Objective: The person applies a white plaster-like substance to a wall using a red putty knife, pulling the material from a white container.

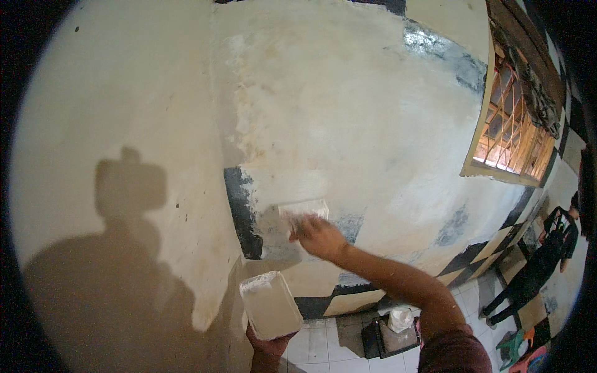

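My right hand (318,236) is closed on the handle of a wide putty knife (303,209), whose blade lies flat against the cream wall (348,112) beside a black painted patch (239,211). Lower down, my left hand (270,345) holds up a flat rectangular tray (270,304) covered in pale filler, gripping it from below. The tray hangs clear of the wall, below and left of the blade. Fresh pale smears cover the wall around the blade.
A wall corner runs down the middle left; my shadow falls on the left wall. A barred window (513,133) sits at the upper right. A person in dark clothes (541,261) stands at far right on the white tiled floor (323,345). A dark box with a white bag (395,332) rests below.
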`<state>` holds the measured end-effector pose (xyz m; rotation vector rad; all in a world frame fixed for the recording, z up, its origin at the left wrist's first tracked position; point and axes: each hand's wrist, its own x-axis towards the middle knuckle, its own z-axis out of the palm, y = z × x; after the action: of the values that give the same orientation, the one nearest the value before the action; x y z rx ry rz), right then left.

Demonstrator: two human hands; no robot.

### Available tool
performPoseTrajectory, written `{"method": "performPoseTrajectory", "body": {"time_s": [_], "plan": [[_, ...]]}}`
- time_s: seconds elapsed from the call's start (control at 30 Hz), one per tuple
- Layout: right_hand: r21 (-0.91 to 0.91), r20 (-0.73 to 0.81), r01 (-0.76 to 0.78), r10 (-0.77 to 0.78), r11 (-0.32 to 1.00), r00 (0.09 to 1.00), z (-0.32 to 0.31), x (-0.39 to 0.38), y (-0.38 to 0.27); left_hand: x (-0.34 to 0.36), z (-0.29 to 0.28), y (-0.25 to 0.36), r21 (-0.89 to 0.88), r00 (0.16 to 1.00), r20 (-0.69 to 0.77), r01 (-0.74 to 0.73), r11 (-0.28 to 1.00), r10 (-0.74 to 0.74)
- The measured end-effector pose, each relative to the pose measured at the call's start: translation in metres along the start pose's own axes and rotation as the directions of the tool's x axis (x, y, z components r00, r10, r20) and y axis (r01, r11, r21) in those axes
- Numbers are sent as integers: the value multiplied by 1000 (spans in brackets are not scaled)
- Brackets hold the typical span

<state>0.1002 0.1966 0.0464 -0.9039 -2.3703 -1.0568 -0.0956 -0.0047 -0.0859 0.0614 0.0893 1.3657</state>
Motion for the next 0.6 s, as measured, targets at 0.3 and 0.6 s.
{"method": "performPoseTrajectory", "body": {"time_s": [0.3, 0.6], "plan": [[-261, -416, -170, 49, 950, 908, -259, 267, 218, -7, -1, -5, -31, 995, -95, 8, 999, -11], [-330, -57, 218, -250, 918, 967, 9, 27, 80, -15, -5, 1, 18, 996, -58, -59, 998, 60]]}}
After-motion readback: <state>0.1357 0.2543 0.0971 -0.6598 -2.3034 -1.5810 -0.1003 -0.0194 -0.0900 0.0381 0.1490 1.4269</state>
